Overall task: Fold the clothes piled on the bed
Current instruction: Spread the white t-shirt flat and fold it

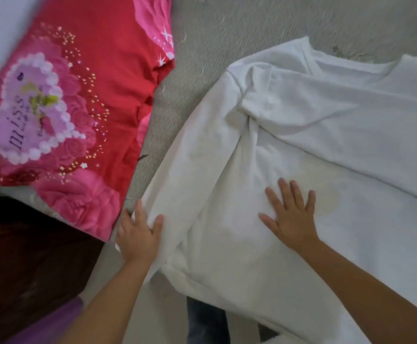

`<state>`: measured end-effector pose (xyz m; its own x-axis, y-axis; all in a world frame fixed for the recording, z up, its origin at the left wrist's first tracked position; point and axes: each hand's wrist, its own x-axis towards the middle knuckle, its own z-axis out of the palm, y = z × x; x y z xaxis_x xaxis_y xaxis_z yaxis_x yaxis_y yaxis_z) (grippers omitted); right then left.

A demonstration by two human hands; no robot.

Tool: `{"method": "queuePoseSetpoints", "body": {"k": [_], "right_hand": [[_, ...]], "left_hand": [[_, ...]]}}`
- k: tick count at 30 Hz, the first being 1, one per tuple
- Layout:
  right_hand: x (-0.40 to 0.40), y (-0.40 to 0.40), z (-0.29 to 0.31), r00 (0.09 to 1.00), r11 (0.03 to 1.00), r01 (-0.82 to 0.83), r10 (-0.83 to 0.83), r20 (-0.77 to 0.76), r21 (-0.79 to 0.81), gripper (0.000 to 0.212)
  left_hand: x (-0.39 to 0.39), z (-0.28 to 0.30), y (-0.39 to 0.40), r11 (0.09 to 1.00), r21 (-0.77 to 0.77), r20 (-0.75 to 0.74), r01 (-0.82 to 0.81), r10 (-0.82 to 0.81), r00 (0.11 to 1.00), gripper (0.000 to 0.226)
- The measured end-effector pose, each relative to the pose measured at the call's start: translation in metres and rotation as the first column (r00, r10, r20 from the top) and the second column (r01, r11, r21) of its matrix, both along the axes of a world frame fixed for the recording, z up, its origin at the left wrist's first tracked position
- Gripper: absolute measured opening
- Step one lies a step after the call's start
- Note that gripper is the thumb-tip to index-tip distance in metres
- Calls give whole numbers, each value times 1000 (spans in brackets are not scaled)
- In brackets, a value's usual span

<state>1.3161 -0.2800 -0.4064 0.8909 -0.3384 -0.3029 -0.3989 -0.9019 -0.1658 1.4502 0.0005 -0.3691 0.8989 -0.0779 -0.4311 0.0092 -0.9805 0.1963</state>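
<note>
A white long-sleeved shirt [314,125] lies spread on the grey bed cover [227,28], its neckline toward the far right. One sleeve is folded down along the shirt's left side. My left hand [138,234] pinches the end of that sleeve at the shirt's lower left edge. My right hand [291,214] rests flat on the shirt's middle, fingers spread, beside a faint yellowish stain.
A red and pink pillow [61,115] with a heart and roses print lies to the left on the bed. Dark wooden furniture [28,264] stands at the lower left. A dark blue garment [205,321] shows below the shirt's hem.
</note>
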Motion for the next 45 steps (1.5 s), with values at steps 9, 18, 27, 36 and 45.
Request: {"method": "queuePoseSetpoints", "body": {"k": [9,18,27,36,45], "right_hand": [[31,58,16,960,979,205,-205,-192,-18,97],[52,61,44,905,969,249,-231,-358,3,64],[8,16,88,929,870,363,-309,-205,334,58],[-107,-86,111,612,488,686,-788,-65,540,52],[-147,-123,84,558,494,698,-829,40,518,63]], "left_hand": [[0,0,45,954,-257,-70,155,-179,981,82],[60,53,55,923,-381,124,63,-17,992,56],[88,120,-85,678,-516,453,523,-303,839,54],[-17,164,-335,504,-828,-15,245,-458,889,60],[-39,111,-378,659,-742,-437,-122,-337,834,41]]}}
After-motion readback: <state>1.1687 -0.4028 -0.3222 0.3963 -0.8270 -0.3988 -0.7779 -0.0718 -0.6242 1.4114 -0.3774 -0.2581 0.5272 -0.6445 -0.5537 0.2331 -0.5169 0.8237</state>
